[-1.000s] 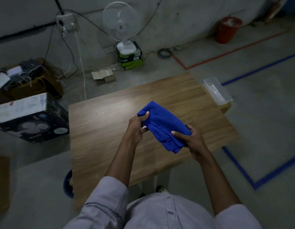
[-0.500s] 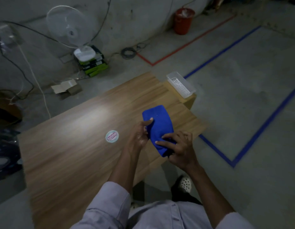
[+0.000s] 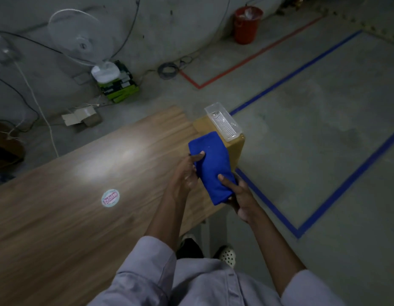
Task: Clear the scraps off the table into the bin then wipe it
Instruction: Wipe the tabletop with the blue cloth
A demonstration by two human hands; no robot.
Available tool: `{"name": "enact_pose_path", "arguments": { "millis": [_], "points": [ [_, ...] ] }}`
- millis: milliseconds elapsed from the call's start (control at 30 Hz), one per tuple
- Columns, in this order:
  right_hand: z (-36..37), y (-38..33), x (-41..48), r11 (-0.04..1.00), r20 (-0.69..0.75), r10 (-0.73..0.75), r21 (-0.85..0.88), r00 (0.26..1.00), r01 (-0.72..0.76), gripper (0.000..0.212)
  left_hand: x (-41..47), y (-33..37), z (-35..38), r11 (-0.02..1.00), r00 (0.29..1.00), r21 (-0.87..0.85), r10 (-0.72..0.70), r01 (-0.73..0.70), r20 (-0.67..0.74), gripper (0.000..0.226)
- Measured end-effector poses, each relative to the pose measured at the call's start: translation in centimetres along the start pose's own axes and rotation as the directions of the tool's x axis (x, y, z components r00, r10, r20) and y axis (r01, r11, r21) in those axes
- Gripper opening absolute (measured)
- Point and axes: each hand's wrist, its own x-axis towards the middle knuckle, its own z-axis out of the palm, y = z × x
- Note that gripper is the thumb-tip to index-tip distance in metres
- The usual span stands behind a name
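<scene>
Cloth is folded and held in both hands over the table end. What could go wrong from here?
1. A round sticker lies on the table; if it is a loose scrap, wiping with the blue cloth may sweep it to the floor, since the only bin in view, a red bucket, stands off by the wall.
2. The clear tray sits on a cardboard box close by the cloth; a wide stroke could knock it off.

A grey concrete floor (image 3: 302,129) meets a stained grey wall (image 3: 169,29) in dim light. Blue tape (image 3: 346,188) and red tape (image 3: 247,59) mark out rectangles on the floor. Against the wall stand a white fan (image 3: 81,44) (its base on a stack of green boxes (image 3: 123,89)) and a red bucket (image 3: 247,25); a cable coil (image 3: 163,72) lies between them. A glare patch brightens the wooden table (image 3: 59,228).
</scene>
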Motion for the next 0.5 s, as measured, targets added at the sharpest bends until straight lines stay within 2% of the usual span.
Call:
{"name": "enact_pose_path", "arguments": {
  "millis": [67,167,300,500],
  "points": [
    [-0.7,-0.6,1.6,0.997,-0.007,0.06,0.046,0.998,-0.06,0.055,1.5,0.4,0.4,0.999,0.998,-0.011,0.034,-0.034,-0.055,0.031],
    [-1.4,-1.6,4.2,0.994,-0.065,0.063,0.096,0.996,-0.057,0.053,4.2,1.0,0.5,0.996,0.992,-0.037,0.075,-0.079,-0.099,0.021],
    [-2.8,-4.0,7.9,0.996,-0.126,0.014,0.086,0.992,-0.003,0.056,8.1,2.2,2.0,0.993,0.989,-0.095,0.05,-0.063,-0.136,0.037],
    [-3.9,-8.6,13.6,0.994,-0.197,-0.032,0.1,0.98,0.053,0.049,15.3,4.5,5.4,0.995,0.99,-0.099,0.005,-0.02,-0.144,0.047]
  ]
}}
